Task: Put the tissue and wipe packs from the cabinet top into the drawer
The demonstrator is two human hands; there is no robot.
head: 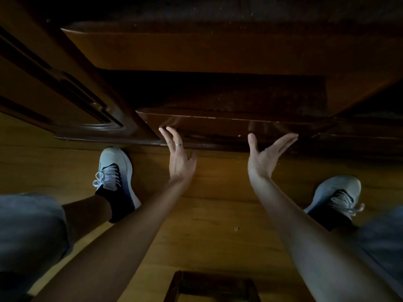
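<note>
A dark wooden drawer (218, 125) stands pulled out low at the foot of the cabinet (196, 51), its inside in deep shadow. My left hand (178, 155) reaches to the drawer front's left part, fingers spread, fingertips at the glossy panel. My right hand (266, 155) hovers at the front's right part, palm turned up, fingers apart. Neither hand holds anything. No tissue or wipe pack shows in this view; the cabinet top is out of frame.
A panelled cabinet door (56, 83) runs along the left. My two grey sneakers (115, 171) (340, 195) stand on the wooden floor (218, 214) on either side of my arms. A dark wooden frame (211, 286) lies at the bottom edge.
</note>
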